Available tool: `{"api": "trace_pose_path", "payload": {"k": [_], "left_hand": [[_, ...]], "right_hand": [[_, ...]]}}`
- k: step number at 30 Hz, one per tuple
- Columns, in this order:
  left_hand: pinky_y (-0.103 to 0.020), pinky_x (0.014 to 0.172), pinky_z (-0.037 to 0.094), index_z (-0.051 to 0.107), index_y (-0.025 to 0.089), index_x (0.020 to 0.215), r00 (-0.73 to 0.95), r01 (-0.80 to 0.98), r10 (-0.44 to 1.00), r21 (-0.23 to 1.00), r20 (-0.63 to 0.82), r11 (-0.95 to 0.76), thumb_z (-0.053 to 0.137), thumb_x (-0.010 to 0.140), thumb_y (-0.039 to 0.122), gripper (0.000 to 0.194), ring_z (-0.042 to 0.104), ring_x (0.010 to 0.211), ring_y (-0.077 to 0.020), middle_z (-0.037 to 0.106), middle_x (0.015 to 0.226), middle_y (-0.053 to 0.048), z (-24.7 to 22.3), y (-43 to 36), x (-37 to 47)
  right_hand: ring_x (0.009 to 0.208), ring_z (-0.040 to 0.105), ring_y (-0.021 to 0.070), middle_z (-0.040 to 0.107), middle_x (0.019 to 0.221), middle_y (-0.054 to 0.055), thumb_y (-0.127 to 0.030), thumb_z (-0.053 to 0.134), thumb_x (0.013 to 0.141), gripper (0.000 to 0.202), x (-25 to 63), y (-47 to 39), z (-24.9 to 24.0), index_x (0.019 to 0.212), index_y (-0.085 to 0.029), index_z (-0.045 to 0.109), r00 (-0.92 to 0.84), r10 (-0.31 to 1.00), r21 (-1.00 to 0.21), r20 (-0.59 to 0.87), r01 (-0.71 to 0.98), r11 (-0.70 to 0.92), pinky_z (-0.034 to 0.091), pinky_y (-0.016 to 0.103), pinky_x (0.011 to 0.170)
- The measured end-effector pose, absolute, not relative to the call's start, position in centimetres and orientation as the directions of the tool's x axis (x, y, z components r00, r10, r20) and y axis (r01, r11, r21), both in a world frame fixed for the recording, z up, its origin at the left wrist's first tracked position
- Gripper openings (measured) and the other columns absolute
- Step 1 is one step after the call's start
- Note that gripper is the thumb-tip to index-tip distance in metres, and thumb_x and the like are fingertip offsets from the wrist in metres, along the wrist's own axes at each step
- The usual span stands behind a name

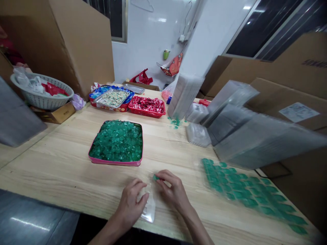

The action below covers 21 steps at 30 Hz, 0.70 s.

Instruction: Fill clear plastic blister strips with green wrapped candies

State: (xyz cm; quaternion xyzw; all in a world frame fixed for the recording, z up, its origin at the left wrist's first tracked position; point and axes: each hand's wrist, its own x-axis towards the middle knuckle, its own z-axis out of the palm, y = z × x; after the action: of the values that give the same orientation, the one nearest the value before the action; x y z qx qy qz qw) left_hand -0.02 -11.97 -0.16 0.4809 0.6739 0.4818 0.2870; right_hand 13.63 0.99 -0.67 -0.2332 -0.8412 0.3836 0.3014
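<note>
Left hand [131,197] and right hand [173,189] are held on the near side of the pink tray [114,161], heaped with green pieces [119,141]. A clear plastic strip [149,212] is touched by the curled left, its grip unclear; one green piece [155,177] is pinched by the right.

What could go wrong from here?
The green piece sits just at the fingertips of the right hand, so it could slip. The clear tray looks thin and might shift if the left hand eases off. Green pieces are heaped high in the pink tray just beyond the hands, so a knock could spill some.
</note>
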Motion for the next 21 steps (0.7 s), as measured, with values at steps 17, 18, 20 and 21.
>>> {"api": "trace_pose_path", "payload": {"k": [17, 18, 20, 21], "left_hand": [[-0.041, 0.082, 0.044, 0.057, 0.013, 0.082, -0.340, 0.672, 0.899, 0.740, 0.278, 0.025, 0.054, 0.065, 0.007, 0.018, 0.049, 0.092, -0.0247, 0.056, 0.094, -0.011, -3.9, -11.7, 2.1], [-0.041, 0.082, 0.044, 0.058, 0.014, 0.081, -0.346, 0.676, 0.897, 0.736, 0.275, 0.035, 0.055, 0.063, 0.008, 0.018, 0.048, 0.092, -0.0248, 0.056, 0.094, -0.010, -4.3, -11.5, 2.1], [-0.041, 0.081, 0.044, 0.059, 0.014, 0.079, -0.340, 0.690, 0.901, 0.722, 0.271, 0.043, 0.059, 0.061, 0.009, 0.018, 0.049, 0.091, -0.0248, 0.056, 0.092, -0.010, -5.5, -11.2, 1.8], [-0.041, 0.081, 0.044, 0.060, 0.014, 0.078, -0.329, 0.701, 0.906, 0.712, 0.266, 0.046, 0.061, 0.060, 0.011, 0.018, 0.049, 0.090, -0.0253, 0.057, 0.091, -0.010, -6.2, -11.1, 1.7]], "right_hand": [[0.071, 0.061, 0.0163, 0.064, 0.086, 0.007, -0.016, 0.051, 0.082, 0.023, 11.4, 3.9, -1.3, 0.097, -0.019, 0.068, -0.874, 0.454, -0.641, 0.175, 0.250, 0.726, 0.049, 0.027, 0.064], [0.069, 0.061, 0.0164, 0.065, 0.088, 0.007, -0.017, 0.051, 0.081, 0.024, 11.0, 4.0, -0.7, 0.099, -0.019, 0.067, -0.866, 0.462, -0.623, 0.191, 0.257, 0.739, 0.049, 0.027, 0.063], [0.069, 0.062, 0.0171, 0.065, 0.089, 0.008, -0.020, 0.050, 0.083, 0.022, 9.3, 3.9, 0.9, 0.099, -0.019, 0.066, -0.844, 0.477, -0.609, 0.247, 0.248, 0.754, 0.049, 0.028, 0.064], [0.071, 0.062, 0.0175, 0.066, 0.088, 0.008, -0.022, 0.049, 0.085, 0.020, 8.0, 3.7, 1.8, 0.095, -0.019, 0.066, -0.833, 0.477, -0.614, 0.281, 0.225, 0.756, 0.049, 0.028, 0.065]]}}
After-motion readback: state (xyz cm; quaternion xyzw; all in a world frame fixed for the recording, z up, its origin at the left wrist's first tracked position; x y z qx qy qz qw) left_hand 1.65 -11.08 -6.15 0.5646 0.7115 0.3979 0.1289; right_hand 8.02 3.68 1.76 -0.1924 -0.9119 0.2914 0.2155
